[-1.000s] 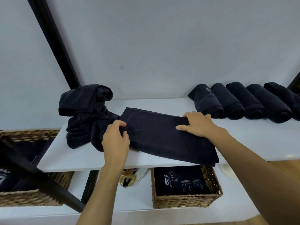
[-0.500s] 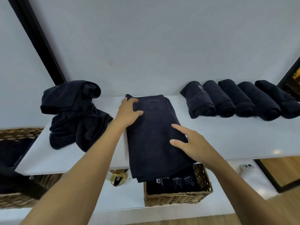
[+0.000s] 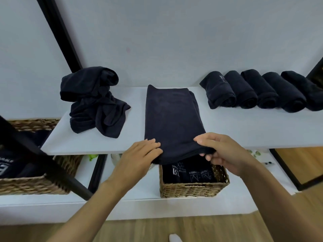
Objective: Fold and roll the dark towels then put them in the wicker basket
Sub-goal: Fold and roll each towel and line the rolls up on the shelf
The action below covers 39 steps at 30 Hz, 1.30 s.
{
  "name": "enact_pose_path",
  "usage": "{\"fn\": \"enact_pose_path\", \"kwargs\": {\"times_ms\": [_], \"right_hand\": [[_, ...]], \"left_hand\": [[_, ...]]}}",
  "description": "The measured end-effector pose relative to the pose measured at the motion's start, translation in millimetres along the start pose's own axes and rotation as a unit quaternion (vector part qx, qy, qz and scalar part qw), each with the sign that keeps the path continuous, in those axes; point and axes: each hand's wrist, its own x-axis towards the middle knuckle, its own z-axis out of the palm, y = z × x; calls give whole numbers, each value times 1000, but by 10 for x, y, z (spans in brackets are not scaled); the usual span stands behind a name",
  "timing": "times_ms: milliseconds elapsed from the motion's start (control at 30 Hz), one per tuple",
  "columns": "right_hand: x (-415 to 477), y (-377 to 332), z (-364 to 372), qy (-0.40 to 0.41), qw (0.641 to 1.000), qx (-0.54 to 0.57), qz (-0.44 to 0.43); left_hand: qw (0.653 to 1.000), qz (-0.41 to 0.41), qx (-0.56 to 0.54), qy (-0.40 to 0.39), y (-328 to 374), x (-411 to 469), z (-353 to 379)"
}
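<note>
Hands (image 3: 141,154) (image 3: 222,152) slid nearer, gripping one folded towel (image 3: 171,116) beside five rolls (image 3: 258,89)

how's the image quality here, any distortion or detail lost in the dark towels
Head view: wide-angle bending makes the black post lean and the shelf edge bow slightly; head view: light is soft and even, no glare or hard shadows; head view: the folded towel and rolled towels are near-black, so their folds barely read; head view: the forearms at the bottom look soft.

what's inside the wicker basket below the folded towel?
The wicker basket holds dark towels with white print. Its rear part is hidden by the folded towel, whose end overhangs it, and by the right hand.
</note>
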Motion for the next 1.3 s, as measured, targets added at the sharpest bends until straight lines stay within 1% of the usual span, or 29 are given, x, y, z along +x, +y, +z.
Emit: {"fn": "enact_pose_path", "kwargs": {"times_ms": [67,133,167,200,233,267,300,333,367,400,433,467,500,533,567,600,667,733,833,900,933,967,1000,1033,1100,1133,1167,1233,1300], "right_hand": [[-44,2,9,8,1000,20,5],[-91,-25,2,27,1000,14,5],[-106,-35,-5,53,998,-25,-10],[-116,-30,-5,98,990,-95,-38],[-117,-1,-5,164,967,-175,-81],[-133,24,8,235,933,-234,-141],[-166,33,43,271,906,-253,-207],[-211,25,94,259,893,-258,-263],[-227,20,152,213,887,-283,-296],[-214,17,221,153,876,-345,-299],[-164,37,284,118,846,-438,-280],[-102,64,343,109,806,-520,-261],[-33,89,381,124,769,-575,-250],[20,95,395,147,755,-590,-246],[55,77,379,166,761,-572,-256],[73,49,335,178,787,-526,-270],[75,0,204,163,866,-385,-275],[91,-53,75,118,919,-292,-237],[200,-27,-24,102,949,-242,-177],[272,8,-47,126,951,-234,-159],[298,24,-50,141,945,-248,-158],[322,42,-45,159,932,-280,-168],[330,50,-30,181,906,-324,-202],[338,54,-22,207,863,-376,-266],[369,85,-42,216,744,-484,-406],[373,115,-74,202,699,-519,-448],[382,159,-125,181,679,-541,-461],[364,217,-222,136,686,-566,-437],[356,263,-280,117,689,-585,-411]], "left_hand": [[998,-25,-37,39,6,34,-94],[989,-104,-106,27,16,100,-212],[976,-152,-156,11,16,152,-272],[959,-196,-204,-2,7,215,-319],[943,-232,-239,-14,-5,292,-363],[932,-253,-260,-30,-21,374,-402],[923,-263,-276,-49,-48,451,-427],[915,-271,-292,-66,-83,511,-434],[905,-284,-308,-77,-113,558,-429],[894,-299,-324,-83,-141,590,-418],[882,-314,-340,-84,-169,612,-398],[873,-327,-353,-82,-184,632,-382],[866,-337,-361,-80,-195,648,-369],[862,-343,-364,-80,-199,660,-358],[859,-349,-366,-77,-203,668,-355],[854,-358,-371,-71,-209,673,-358],[839,-381,-384,-61,-224,675,-375],[829,-395,-392,-58,-236,673,-372],[818,-412,-398,-53,-236,682,-350],[820,-420,-386,-48,-233,688,-329],[828,-423,-365,-47,-235,684,-309],[840,-424,-335,-44,-233,678,-294],[858,-414,-302,-30,-222,669,-281],[881,-389,-269,-9,-207,649,-263],[929,-304,-210,24,-174,593,-217],[947,-266,-177,24,-175,556,-202],[961,-231,-154,12,-182,519,-201],[970,-200,-128,-52,-228,432,-208],[982,-152,-63,-97,-290,366,-231]]}}
